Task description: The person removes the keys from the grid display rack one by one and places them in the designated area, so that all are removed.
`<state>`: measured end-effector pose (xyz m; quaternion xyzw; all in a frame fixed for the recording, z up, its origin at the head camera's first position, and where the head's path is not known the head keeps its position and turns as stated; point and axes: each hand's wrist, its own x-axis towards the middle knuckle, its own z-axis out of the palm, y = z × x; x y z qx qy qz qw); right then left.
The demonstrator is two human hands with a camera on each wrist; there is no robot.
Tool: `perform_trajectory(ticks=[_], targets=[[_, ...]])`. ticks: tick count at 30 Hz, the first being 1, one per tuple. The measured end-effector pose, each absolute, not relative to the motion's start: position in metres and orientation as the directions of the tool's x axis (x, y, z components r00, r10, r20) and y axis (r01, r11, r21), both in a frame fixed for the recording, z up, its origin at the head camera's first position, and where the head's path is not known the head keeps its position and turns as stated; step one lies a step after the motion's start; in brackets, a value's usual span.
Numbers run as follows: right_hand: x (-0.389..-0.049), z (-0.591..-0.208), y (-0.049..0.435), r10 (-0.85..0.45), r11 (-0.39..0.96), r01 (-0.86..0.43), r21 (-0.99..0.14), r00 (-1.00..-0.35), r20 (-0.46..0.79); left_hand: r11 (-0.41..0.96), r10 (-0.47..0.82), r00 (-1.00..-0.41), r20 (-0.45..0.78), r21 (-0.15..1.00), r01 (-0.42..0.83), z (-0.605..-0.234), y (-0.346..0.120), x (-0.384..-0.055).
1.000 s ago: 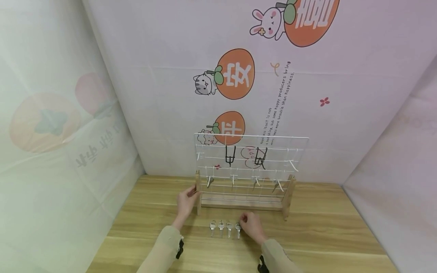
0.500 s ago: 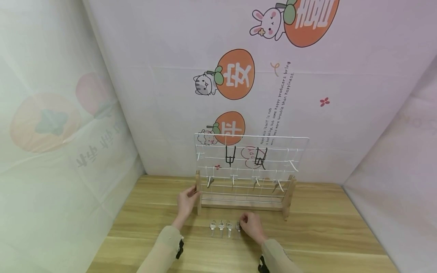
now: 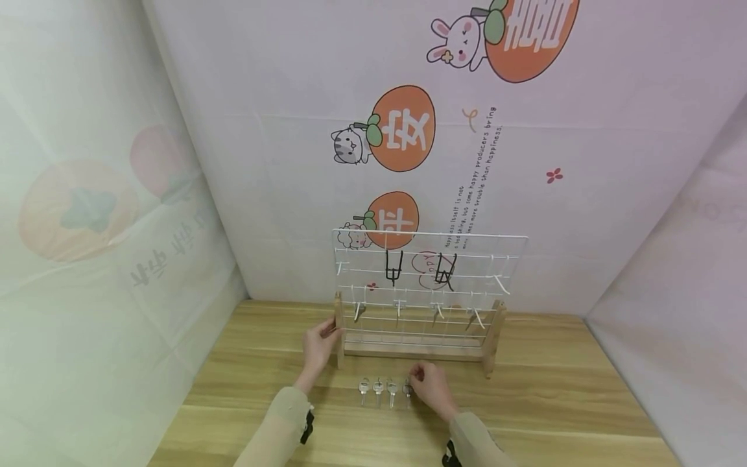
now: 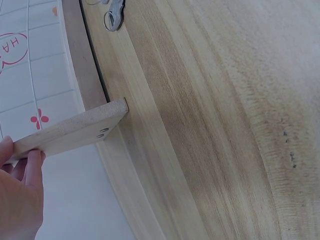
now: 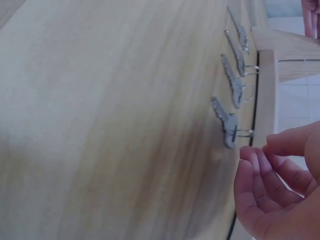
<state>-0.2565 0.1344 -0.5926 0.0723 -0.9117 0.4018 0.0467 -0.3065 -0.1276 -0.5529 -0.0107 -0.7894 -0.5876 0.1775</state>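
Observation:
My left hand (image 3: 318, 344) pinches the wooden side post (image 4: 75, 131) of a white wire rack (image 3: 432, 235) between thumb and fingers. On the table in front of the rack lies a row of several silver keys with rings. My right hand (image 3: 430, 384) is beside the rightmost key (image 5: 227, 125). Its fingers are curled, with the thumb close to the index fingertip. In the right wrist view a small gap separates them from the key's ring (image 5: 244, 133), and nothing shows between the fingertips. Other keys, such as the leftmost key (image 3: 364, 388), lie untouched.
White hooks line the rack's lower part, some with keys hanging, such as a hung key (image 3: 359, 311). Two black hooks (image 3: 393, 264) hang higher up. A wooden crossbar (image 3: 414, 351) joins the posts. Printed cloth (image 3: 280, 194) rises behind the wooden table (image 3: 560, 402).
The rightmost key looks darker and slightly shifted compared with one second ago. My right hand has stayed almost in place beside it, and my left hand still holds the post.

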Motion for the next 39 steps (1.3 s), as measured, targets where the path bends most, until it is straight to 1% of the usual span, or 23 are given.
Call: perform_trajectory(ticks=[3, 16, 23, 28, 32, 39], targets=[[-0.256, -0.588, 0.134, -0.091, 0.665, -0.167, -0.728, -0.986, 0.142, 0.303, -0.190, -0.939, 0.285, 0.927, 0.220, -0.553, -0.128, -0.306], [-0.256, -0.552, 0.125, -0.110, 0.648, -0.258, -0.717, -0.963, 0.247, 0.296, -0.201, -0.938, 0.281, 0.931, 0.215, -0.552, -0.127, -0.305], [-0.257, -0.535, 0.113, -0.089, 0.598, -0.249, -0.762, -0.965, 0.246, 0.300, -0.203, -0.935, 0.290, 0.928, 0.223, -0.553, -0.127, -0.305], [-0.260, -0.531, 0.103, -0.094, 0.561, -0.311, -0.767, -0.945, 0.314, 0.316, -0.208, -0.930, 0.302, 0.921, 0.228, -0.553, -0.127, -0.305], [-0.261, -0.530, 0.095, -0.098, 0.550, -0.369, -0.749, -0.919, 0.381, 0.313, -0.211, -0.933, 0.290, 0.925, 0.217, -0.553, -0.127, -0.306], [-0.263, -0.524, 0.082, -0.069, 0.532, -0.371, -0.761, -0.915, 0.398, 0.314, -0.207, -0.937, 0.282, 0.926, 0.209, -0.552, -0.127, -0.306]])
